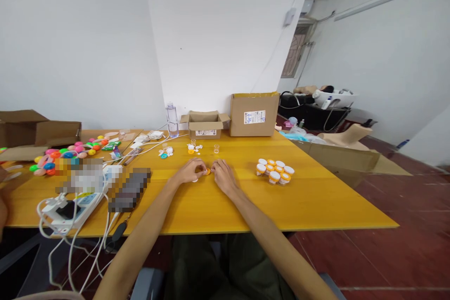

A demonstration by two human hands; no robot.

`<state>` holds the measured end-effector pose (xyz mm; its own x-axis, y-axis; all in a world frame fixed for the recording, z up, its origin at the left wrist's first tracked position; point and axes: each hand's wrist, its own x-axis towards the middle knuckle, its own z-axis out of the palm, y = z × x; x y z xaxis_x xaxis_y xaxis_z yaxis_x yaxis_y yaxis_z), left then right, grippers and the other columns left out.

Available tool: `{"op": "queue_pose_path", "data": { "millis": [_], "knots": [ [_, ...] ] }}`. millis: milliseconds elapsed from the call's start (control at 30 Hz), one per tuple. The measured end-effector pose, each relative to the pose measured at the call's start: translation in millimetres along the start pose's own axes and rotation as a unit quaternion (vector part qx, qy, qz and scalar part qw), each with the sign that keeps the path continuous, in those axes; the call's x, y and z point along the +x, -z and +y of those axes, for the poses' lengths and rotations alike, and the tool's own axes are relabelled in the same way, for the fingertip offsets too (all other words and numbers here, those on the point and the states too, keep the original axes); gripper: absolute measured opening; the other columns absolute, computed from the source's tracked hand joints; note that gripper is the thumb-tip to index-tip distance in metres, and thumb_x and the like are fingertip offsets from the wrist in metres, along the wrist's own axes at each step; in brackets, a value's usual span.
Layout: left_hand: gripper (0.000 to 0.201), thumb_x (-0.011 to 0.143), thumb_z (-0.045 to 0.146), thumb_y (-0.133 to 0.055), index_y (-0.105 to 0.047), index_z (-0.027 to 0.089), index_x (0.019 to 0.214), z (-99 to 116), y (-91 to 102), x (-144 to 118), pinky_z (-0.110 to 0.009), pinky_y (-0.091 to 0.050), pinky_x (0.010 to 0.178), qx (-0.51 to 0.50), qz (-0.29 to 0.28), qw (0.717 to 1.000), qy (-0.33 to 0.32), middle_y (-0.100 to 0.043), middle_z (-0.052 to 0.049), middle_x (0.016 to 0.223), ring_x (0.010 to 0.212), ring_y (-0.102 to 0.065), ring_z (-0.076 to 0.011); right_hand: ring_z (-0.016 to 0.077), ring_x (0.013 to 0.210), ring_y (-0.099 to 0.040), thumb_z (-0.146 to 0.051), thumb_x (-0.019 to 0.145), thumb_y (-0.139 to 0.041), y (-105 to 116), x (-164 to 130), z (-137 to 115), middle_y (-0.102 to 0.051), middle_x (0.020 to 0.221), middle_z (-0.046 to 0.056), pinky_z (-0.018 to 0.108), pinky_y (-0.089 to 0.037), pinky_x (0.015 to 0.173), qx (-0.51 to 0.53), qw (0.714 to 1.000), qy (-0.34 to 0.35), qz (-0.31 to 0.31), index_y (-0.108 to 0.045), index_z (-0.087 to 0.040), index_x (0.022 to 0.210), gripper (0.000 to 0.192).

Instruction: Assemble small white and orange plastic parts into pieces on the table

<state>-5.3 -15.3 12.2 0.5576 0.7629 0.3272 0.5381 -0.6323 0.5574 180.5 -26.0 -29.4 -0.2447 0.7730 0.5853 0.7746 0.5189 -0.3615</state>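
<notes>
My left hand (pixel 192 170) and my right hand (pixel 222 174) meet over the middle of the table. Between their fingertips is a small orange ring-shaped lid (pixel 207 171), pinched by the left fingers. The right fingers are curled close against its other side; whether they grip it is hidden. A bit of white shows under the left hand. Just beyond the hands stands a clear small container (pixel 216 148). Left of that lie white and orange lid parts (pixel 191 149) and a teal and white group of parts (pixel 164 153). To the right sits a cluster of orange-and-white lidded jars (pixel 275 169).
An open small carton (pixel 205 125), a closed cardboard box (pixel 253 115) and a clear bottle (pixel 172 121) stand along the wall. Leftward are a power strip (pixel 94 197) with tangled white cables, a blurred dark device (pixel 130 190) and colourful balls (pixel 68 153).
</notes>
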Motion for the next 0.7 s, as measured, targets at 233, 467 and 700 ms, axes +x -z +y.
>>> {"op": "queue_pose_path", "data": {
  "millis": [233, 467, 700],
  "knots": [
    [0.009, 0.082, 0.027, -0.062, -0.068, 0.022, 0.080, -3.2, 0.0, 0.8, -0.035, -0.049, 0.090, 0.015, 0.020, 1.000, 0.010, -0.069, -0.003, 0.086, 0.088, -0.062, -0.0202, 0.0233, 0.086, -0.056, -0.008, 0.088, -0.052, 5.4, 1.8, -4.9, -0.061, 0.087, 0.005, 0.035, -0.046, 0.079, 0.029, 1.000, 0.006, 0.010, -0.058, -0.025, 0.080, 0.019],
    [0.009, 0.080, 0.021, -0.060, -0.069, 0.022, 0.076, -8.3, -2.1, 2.4, -0.037, -0.049, 0.092, 0.021, 0.017, 1.000, 0.004, -0.068, -0.003, 0.086, 0.089, -0.061, -0.0207, 0.0222, 0.092, -0.057, -0.012, 0.088, -0.057, 7.4, 0.5, -11.9, -0.065, 0.092, 0.005, 0.036, -0.045, 0.085, 0.052, 0.996, 0.059, -0.028, -0.062, -0.024, 0.085, 0.013],
    [0.013, 0.080, 0.022, -0.061, -0.069, 0.022, 0.070, -8.1, 0.4, 3.5, -0.037, -0.048, 0.095, 0.000, 0.006, 1.000, 0.003, -0.068, -0.004, 0.088, 0.092, -0.061, -0.0210, 0.0219, 0.091, -0.058, -0.011, 0.085, -0.063, 8.9, 0.5, -12.8, -0.067, 0.091, 0.004, 0.036, -0.045, 0.087, 0.054, 0.996, 0.061, -0.040, -0.062, -0.023, 0.085, 0.012]
  ]
}}
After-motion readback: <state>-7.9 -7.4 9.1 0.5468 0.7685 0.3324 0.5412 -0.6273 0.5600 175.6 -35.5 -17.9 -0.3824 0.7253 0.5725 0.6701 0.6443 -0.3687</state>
